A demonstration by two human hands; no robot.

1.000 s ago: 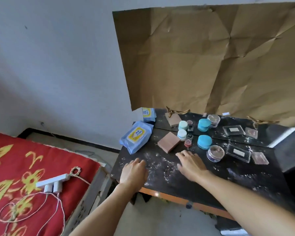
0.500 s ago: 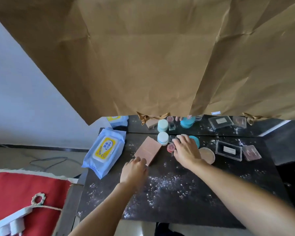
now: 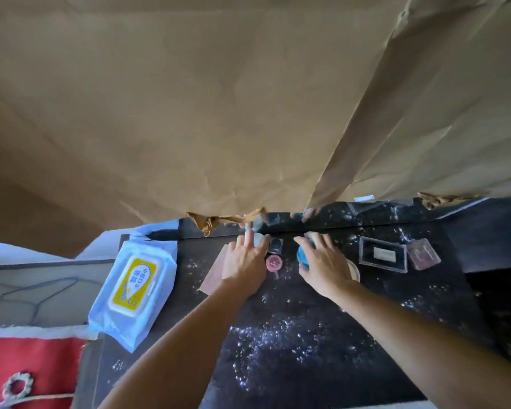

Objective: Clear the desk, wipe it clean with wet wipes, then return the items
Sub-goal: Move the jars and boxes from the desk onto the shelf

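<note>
Desk (image 3: 307, 364) layout, clock positions taken from the desk centre.

- 9 o'clock: wet wipes pack (image 3: 133, 287), lying flat and overhanging the left edge.
- 11 o'clock: flat box (image 3: 214, 277), partly under the left hand (image 3: 244, 265).
- 12 o'clock, rear edge: lidded jar (image 3: 261, 239) beneath the left fingertips. Square bottle (image 3: 275, 245) is just beside it at 3 o'clock, and small round pot (image 3: 274, 263) sits in front of the bottle.
- 12 to 1 o'clock: round jar (image 3: 301, 255) under the right hand (image 3: 325, 267), with shallow round tub (image 3: 355, 270) at the hand's 3 o'clock.
- 2 o'clock: clear case (image 3: 383, 255), then small case (image 3: 423, 254) beside it.
- Centre to 6 o'clock: scattered powder (image 3: 278, 335).
- Behind the desk: paper sheet (image 3: 219, 113).
- 8 o'clock, off the desk: bed (image 3: 27, 364).
</note>
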